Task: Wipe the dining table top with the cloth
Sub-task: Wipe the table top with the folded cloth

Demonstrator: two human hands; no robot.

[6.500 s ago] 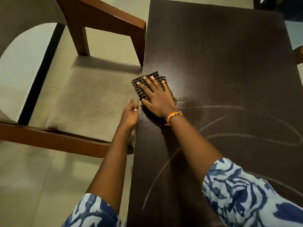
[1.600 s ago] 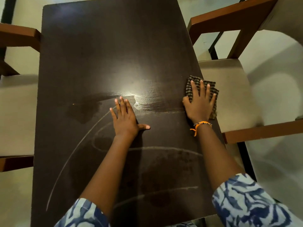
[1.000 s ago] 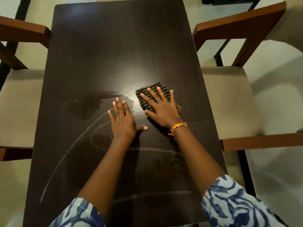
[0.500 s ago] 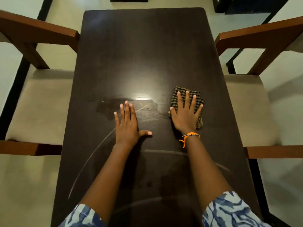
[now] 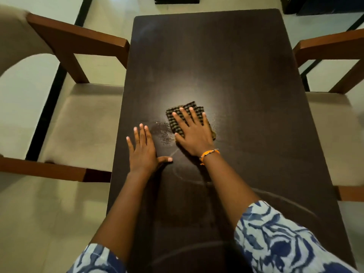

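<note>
The right hand (image 5: 194,134) lies flat on the cloth (image 5: 178,117), fingers straight and spread, pressing it onto the counter (image 5: 216,62). The cloth is a folded dark checked piece near the counter's middle. The hand covers most of it; only the far edge, the left side and a small corner at the right show. An orange band (image 5: 208,154) circles the right wrist.

The left hand (image 5: 142,152) rests palm down on the counter just left of the cloth, fingers straight, thumb out to the right, holding nothing. It does not touch the cloth.

A damp smear (image 5: 161,133) lies between the two hands. Faint curved streaks (image 5: 189,178) mark the near half of the counter; their ends are hard to trace on the dark surface.

Both forearms cover part of the near counter. Blue-and-white sleeves (image 5: 275,239) are cut off at the bottom edge.

A chair (image 5: 78,42) stands at the left side, another chair (image 5: 331,46) at the right; both are cut off by the frame edges
</note>
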